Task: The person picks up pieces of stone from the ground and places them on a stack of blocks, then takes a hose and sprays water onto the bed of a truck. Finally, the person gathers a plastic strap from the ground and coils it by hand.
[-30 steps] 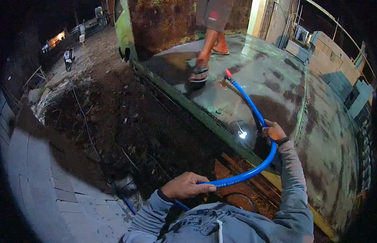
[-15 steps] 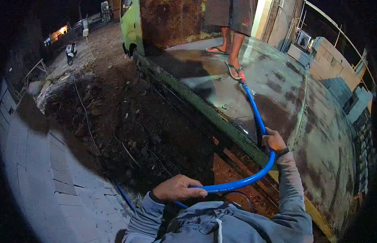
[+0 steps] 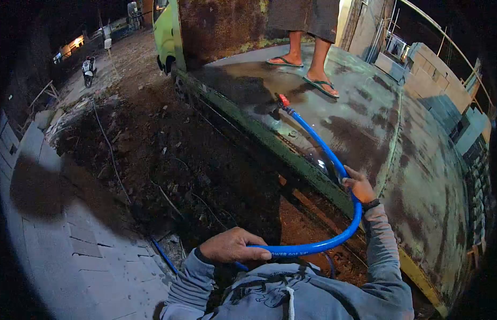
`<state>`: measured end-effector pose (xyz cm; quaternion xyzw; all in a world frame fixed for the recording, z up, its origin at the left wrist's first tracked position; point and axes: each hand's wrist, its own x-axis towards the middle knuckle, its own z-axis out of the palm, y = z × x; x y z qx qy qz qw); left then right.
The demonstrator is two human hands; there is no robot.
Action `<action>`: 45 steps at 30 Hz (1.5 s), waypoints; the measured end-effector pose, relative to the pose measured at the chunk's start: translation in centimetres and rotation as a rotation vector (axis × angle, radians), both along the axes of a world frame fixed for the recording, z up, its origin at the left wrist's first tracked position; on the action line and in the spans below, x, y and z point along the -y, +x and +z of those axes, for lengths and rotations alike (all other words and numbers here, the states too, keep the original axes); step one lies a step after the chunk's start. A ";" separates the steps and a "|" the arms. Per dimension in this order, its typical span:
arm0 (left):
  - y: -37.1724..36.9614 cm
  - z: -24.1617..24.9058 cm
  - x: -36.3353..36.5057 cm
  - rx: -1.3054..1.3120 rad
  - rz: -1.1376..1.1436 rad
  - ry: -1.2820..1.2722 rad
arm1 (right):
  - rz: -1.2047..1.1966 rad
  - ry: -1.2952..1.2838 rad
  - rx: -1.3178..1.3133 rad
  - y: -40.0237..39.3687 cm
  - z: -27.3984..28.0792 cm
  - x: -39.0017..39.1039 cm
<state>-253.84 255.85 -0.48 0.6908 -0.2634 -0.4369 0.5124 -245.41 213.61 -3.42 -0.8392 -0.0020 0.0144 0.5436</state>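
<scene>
Hose [image 3: 334, 242], blue, bends between left hand [image 3: 233, 246] and right hand [image 3: 359, 185], both wrapped around it; its red fitting [image 3: 284, 100] sits over the wet metal bed [image 3: 360, 130], near another person's sandalled feet [image 3: 318, 77].

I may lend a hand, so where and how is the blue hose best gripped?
Probably along the blue hose between its red fitting and the right grip, coming from above: that run is bare, slim and only gently curved, so it should be easy to wrap.

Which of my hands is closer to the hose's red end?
Your right hand; your left hand grips the blue hose farther from that red end.
</scene>
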 end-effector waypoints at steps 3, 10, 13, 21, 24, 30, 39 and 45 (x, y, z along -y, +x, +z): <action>0.2 -0.1 0.3 0.027 0.051 -0.069 | -0.092 0.076 -0.010 -0.6 0.6 0.1; 1.9 -0.5 1.5 0.029 -0.019 0.009 | -0.275 0.026 0.022 -1.2 -0.7 3.5; 2.4 -0.2 1.6 0.027 -0.020 0.033 | -0.334 0.027 0.084 -1.3 -1.0 3.9; 3.6 -0.4 2.6 0.073 -0.069 0.087 | -0.435 -0.120 0.116 -5.2 -2.5 6.3; 3.9 0.1 3.2 0.048 -0.043 0.070 | -0.532 -0.077 -0.003 -6.3 -0.2 4.5; 5.1 1.9 4.6 0.202 -0.065 0.146 | -0.608 -0.074 0.019 -4.0 -1.5 6.4; 6.4 -1.4 4.7 0.252 0.008 0.116 | -0.558 0.039 0.056 0.1 -0.6 6.9; 7.8 -7.6 6.1 0.261 0.181 -0.135 | -0.516 0.230 0.052 4.7 -2.3 7.7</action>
